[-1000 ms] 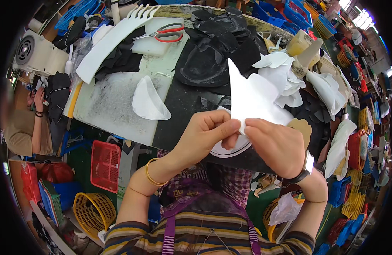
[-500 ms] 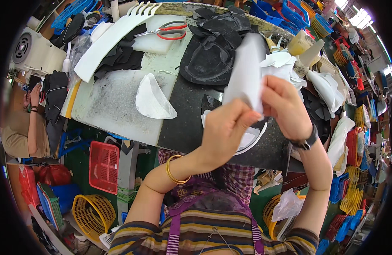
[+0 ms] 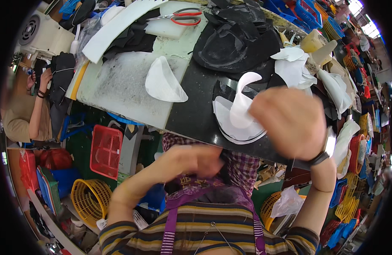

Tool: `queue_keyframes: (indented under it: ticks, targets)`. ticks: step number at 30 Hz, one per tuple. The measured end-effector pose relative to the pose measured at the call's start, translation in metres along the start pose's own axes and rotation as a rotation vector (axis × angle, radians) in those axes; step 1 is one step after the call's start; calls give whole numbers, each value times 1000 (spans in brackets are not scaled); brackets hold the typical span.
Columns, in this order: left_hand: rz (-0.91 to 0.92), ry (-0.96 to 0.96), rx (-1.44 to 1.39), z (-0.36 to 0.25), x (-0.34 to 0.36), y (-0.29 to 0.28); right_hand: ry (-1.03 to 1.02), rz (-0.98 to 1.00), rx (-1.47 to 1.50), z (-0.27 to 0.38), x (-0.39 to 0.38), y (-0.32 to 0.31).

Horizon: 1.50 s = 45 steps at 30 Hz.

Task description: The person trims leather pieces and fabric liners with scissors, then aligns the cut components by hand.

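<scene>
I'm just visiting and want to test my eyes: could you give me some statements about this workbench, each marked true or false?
1. The right hand is close to the white pieces on the table. True.
2. The left hand holds the scissors. False: the left hand is down by the table's near edge, and the scissors lie toward the far side.
3. The scissors are partly red. True.
4. The round basket at lower left is blue. False: the round basket is yellow.

Workshop; scissors (image 3: 174, 15), black pieces (image 3: 223, 44), baskets (image 3: 81, 209)

Both hands (image 3: 291, 121) blurred, well apart
</scene>
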<state>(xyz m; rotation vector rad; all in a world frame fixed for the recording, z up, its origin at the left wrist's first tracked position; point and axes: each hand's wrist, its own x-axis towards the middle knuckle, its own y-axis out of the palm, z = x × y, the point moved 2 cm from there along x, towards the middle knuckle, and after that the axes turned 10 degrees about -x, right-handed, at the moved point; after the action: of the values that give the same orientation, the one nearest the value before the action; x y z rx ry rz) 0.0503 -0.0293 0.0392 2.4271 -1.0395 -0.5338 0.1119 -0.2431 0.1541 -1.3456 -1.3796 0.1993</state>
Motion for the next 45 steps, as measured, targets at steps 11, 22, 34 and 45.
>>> queue_keyframes:
  ticks: [11,22,34,45]
  targets:
    - [126,249,-955,4,38,-1,1593,-38,1330,78,-102,8]
    - [-302,441,565,-14,90,3,1409,401,879,37,-114,24]
    - [-771,264,703,-11,124,-37,1538,377,961,19,-133,60]
    - [-686,181,863,-18,130,-35,1594,421,914,17,-137,62]
